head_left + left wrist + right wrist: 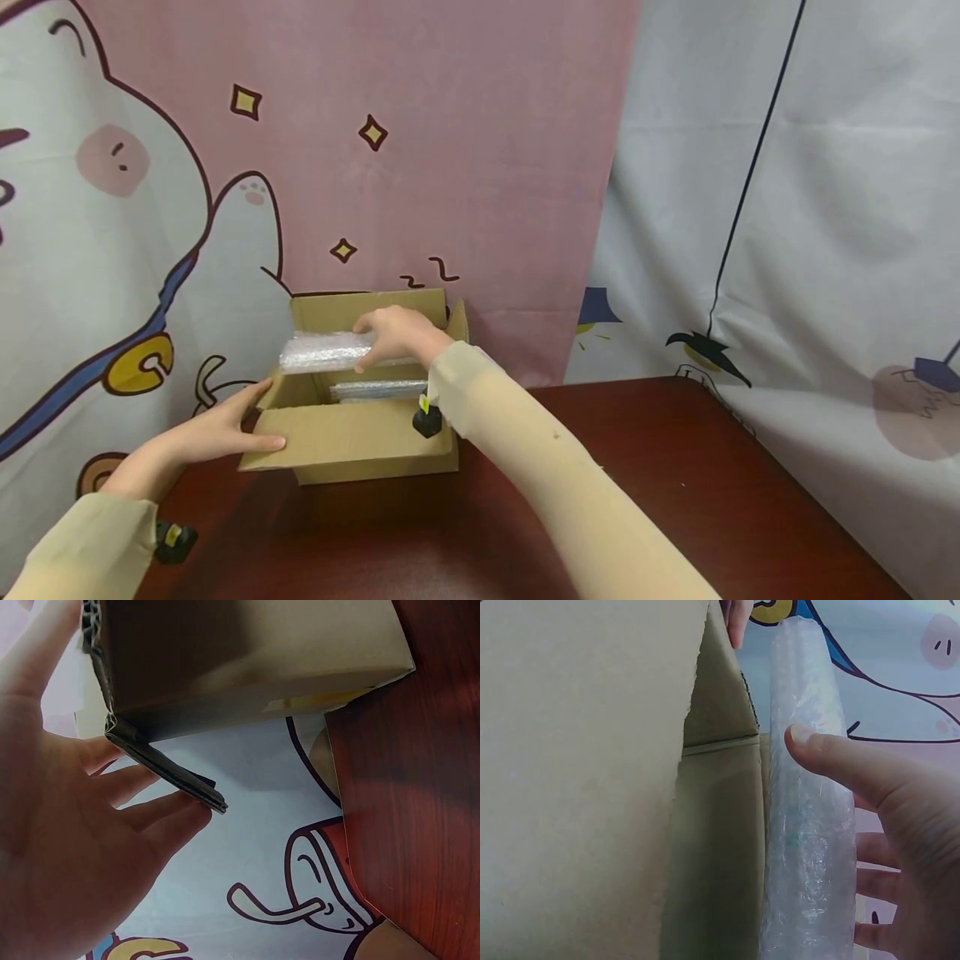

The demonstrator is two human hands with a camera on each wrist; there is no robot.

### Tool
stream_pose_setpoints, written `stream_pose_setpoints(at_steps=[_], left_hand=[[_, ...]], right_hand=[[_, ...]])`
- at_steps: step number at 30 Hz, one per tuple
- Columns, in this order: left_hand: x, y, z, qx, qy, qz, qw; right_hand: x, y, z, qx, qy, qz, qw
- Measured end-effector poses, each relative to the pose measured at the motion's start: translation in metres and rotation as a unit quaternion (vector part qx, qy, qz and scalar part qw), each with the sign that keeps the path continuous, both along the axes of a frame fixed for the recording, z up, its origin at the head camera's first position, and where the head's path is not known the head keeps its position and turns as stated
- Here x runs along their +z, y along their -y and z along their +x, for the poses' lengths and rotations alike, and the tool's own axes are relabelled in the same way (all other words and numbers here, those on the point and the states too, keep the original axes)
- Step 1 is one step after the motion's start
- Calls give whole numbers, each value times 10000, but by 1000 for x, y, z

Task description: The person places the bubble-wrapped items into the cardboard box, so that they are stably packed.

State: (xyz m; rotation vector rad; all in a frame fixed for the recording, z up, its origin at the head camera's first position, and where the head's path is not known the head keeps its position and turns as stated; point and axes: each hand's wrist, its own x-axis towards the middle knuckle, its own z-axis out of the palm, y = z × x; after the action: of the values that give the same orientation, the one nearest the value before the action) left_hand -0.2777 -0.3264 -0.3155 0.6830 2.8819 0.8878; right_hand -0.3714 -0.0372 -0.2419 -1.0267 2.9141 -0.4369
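My right hand point(396, 332) holds a flat bubble-wrapped package point(313, 353) over the cardboard box point(375, 468). In the right wrist view, its thumb lies on one face of the clear bubble wrap point(810, 825), with the fingers on the far side. Another wrapped bundle point(378, 389) sits inside the box. My left hand point(206, 431) is at the box's front left corner, its thumb on the front flap point(345, 429) and its fingers along the left flap. In the left wrist view, those fingers extend against the flap point(176, 774), tips at its edge.
The box stands on a dark red table point(675, 475), close to the back curtain point(480, 167) with cartoon prints. Its rear flap point(322, 312) stands up behind the package. A pale curtain point(810, 208) hangs along the right side.
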Motion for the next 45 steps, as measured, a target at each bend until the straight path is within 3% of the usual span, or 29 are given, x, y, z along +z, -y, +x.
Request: stream_pose_setpoints(at_steps=[28, 45], left_hand=[[0, 2, 0, 72, -4, -89, 9999], [1, 0, 1, 79, -17, -105, 9999]], right_hand=[[-34, 6, -15, -481, 192, 138, 9986], [-45, 7, -19, -407, 286, 144, 9987]])
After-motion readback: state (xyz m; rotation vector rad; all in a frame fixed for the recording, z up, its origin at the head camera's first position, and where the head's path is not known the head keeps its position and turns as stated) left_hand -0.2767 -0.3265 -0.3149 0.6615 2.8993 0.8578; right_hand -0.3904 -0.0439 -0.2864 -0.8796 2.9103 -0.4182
